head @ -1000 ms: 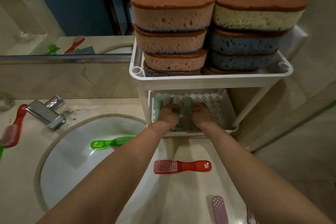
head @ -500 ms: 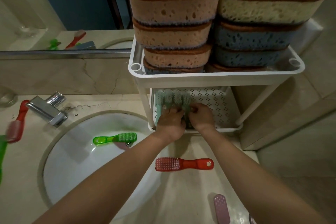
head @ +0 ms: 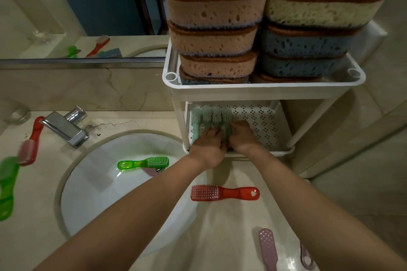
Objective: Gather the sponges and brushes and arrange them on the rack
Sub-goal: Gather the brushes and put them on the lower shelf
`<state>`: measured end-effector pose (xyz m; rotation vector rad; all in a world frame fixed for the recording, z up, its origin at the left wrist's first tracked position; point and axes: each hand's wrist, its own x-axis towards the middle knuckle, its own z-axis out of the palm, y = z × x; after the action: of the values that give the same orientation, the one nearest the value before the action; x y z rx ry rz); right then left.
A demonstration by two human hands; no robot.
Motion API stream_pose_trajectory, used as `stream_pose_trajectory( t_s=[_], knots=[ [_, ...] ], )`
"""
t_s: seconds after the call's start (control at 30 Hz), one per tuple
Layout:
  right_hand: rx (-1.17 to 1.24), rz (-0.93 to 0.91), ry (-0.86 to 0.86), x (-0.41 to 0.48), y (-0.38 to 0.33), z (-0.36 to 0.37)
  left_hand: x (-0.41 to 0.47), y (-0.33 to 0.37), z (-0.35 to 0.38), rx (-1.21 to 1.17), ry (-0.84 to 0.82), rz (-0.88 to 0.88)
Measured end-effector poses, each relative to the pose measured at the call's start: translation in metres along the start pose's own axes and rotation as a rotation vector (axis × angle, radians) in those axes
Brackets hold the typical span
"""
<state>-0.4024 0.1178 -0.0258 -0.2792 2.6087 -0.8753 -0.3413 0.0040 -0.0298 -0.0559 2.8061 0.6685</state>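
Far left edge: translucent green plastic brush (head: 7, 187), blurred, flat on the beige marble table (head: 220, 237), well apart from the rack.
Left of the tap: translucent red plastic brush (head: 30, 145) on the table, bristle head near, handle reaching far toward the chrome tap (head: 66, 126); touching it or not, cannot tell.
Far wall: mirror (head: 77, 6) above a metal rail, with a red and a green brush reflected.
Basin: round white sink (head: 88, 204) sunk into the table; inside it a bright green brush (head: 143, 162), bristles up, head to the right, over the drain.
Left hand (head: 208, 146): inside the lower tray of the rack, grip curled down onto the handles of the mint-green plastic scrub brushes (head: 211, 115).
Mint-green row: four bristle heads visible, side by side at the left end of the perforated lower tray, heads far, handles near and hidden under both hands.
Right hand (head: 241, 136): just beside the left hand, grip narrow, fingers bent round the rightmost brush of the row.
Between the forearms: red brush with a heart-shaped hole (head: 224, 192), flat on the table near the rack, bristles up, head left.
Rack: white plastic two-tier rack (head: 264, 89) on the table, right of the sink.
Upper tray, left: stack of peach-orange sponges (head: 213, 13) with brown tops.
Upper tray, right: cream-yellow sponge (head: 319, 11) on top of blue sponges (head: 304, 44); more sponges behind.
Near right: mauve plastic brush (head: 267, 248), dotted back up, on the table; just right of it a mauve handle (head: 306, 257), partly hidden by the right forearm.
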Motion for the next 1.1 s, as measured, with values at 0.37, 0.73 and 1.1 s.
stream_pose_trajectory(
  t_s=[0.37, 0.73, 1.1],
  knots=[
    [0.447, -0.088, 0.244, -0.078, -0.02, 0.018, -0.078, -0.001, -0.005, -0.519, 0.38, -0.079],
    [0.461, -0.233, -0.146, -0.147, -0.074, 0.098, -0.213, -0.07, 0.013, -1.024, 0.693, -0.429],
    [0.264, -0.466, -0.572, -0.214, -0.157, 0.204, -0.348, -0.133, 0.025, -1.178, 0.979, -0.749]
  ],
)
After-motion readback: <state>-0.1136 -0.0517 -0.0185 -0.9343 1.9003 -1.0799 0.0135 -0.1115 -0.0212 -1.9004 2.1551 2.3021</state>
